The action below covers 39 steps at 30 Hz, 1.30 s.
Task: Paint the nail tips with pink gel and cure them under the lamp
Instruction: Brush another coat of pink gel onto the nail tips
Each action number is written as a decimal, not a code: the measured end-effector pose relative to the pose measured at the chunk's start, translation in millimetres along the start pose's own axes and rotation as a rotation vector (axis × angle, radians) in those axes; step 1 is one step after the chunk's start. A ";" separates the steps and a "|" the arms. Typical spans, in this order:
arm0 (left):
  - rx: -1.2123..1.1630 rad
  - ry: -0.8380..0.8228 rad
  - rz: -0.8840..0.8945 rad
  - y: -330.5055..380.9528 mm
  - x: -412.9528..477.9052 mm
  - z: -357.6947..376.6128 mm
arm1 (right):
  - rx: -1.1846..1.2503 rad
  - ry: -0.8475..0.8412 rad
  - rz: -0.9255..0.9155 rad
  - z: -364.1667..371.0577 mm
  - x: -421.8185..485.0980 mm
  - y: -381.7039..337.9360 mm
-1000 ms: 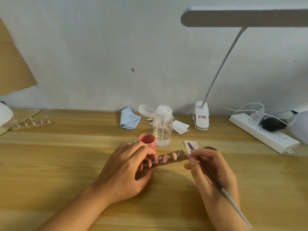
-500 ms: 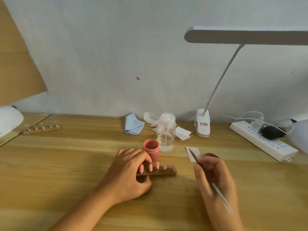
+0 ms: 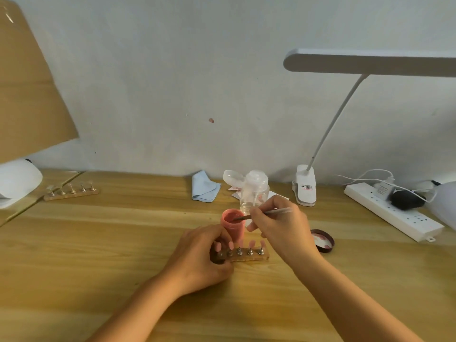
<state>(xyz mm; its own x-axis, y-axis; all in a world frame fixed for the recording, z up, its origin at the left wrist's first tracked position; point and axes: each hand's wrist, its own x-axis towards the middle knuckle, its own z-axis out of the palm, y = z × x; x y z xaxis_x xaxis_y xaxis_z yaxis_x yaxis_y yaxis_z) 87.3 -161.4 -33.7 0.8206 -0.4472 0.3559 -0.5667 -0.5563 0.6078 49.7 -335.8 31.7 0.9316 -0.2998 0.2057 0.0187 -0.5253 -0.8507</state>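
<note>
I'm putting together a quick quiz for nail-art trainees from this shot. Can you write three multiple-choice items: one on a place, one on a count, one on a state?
1. Where is the dark lid?
A. on the table, right of the right hand
B. at the table's far left
C. at the table's near edge

2. How many metal stands are on the holder strip that the left hand grips?
A. three
B. five
C. eight

3. Where is the tip of the brush?
A. flat on the table
B. raised clear of everything
C. in the open pink gel jar

Answers:
1 A, the lid lies just beyond the right wrist.
2 B, five stands show in a row.
3 C, the bristles reach into the jar's mouth.
</note>
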 end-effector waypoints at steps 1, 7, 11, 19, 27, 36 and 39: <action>0.000 0.002 0.000 -0.5 -0.2 0.0 | -0.014 0.000 0.017 2.7 3.1 0.5; 0.011 0.001 0.012 -3.3 1.2 0.6 | -0.024 0.001 0.063 13.7 10.0 2.7; 0.007 0.002 0.012 -3.9 1.8 0.9 | -0.003 0.033 0.061 14.3 6.4 1.0; -0.040 0.010 0.004 -1.5 2.7 0.2 | 0.638 0.100 0.084 -11.6 -26.0 13.8; -0.063 0.016 0.036 -4.0 4.8 2.9 | 0.680 0.186 0.105 -17.9 -58.7 55.2; -0.083 -0.002 0.044 -0.7 4.2 3.0 | 0.548 0.157 0.012 -14.7 -64.0 58.9; -0.084 -0.007 0.046 0.2 3.2 2.0 | 0.499 0.171 0.003 -15.3 -67.0 57.9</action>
<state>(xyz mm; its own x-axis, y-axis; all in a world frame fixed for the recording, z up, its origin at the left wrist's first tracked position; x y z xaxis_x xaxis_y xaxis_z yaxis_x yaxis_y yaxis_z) 89.7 -164.4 -33.8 0.7930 -0.4762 0.3799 -0.5956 -0.4747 0.6480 -17.1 -358.3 -23.9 0.8603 -0.4478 0.2436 0.2257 -0.0939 -0.9697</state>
